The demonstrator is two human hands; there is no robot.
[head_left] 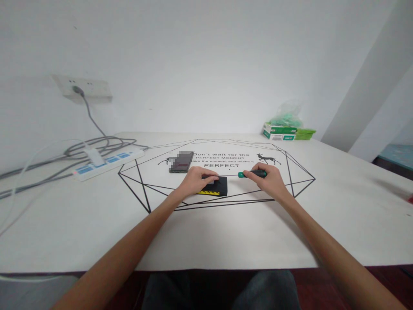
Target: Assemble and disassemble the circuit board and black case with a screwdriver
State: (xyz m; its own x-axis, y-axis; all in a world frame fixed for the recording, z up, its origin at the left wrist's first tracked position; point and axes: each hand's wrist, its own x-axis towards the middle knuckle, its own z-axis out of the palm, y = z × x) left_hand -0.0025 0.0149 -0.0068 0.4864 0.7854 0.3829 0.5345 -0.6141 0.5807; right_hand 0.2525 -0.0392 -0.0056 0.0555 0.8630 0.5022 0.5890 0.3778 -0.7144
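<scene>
My right hand (270, 177) is wrapped round the black and green handle of a screwdriver (259, 173). Its thin shaft points left, nearly level, toward the fingertips of my left hand (194, 181). Those fingertips are pinched together above a flat black box (222, 187), and whatever is between them is too small to make out. The box lies on the table, with a yellow and black strip along its near side. My left hand covers its left part. A dark smartphone (182, 162) rests just behind my left hand, partly blurred out.
The white table (226, 241) bears printed lines, words and deer. At left lie a power strip (109, 163) with a white plug and coiled grey cables (87, 148). Green and white boxes (279, 131) under a plastic bag (287, 115) stand at the back right, against the wall.
</scene>
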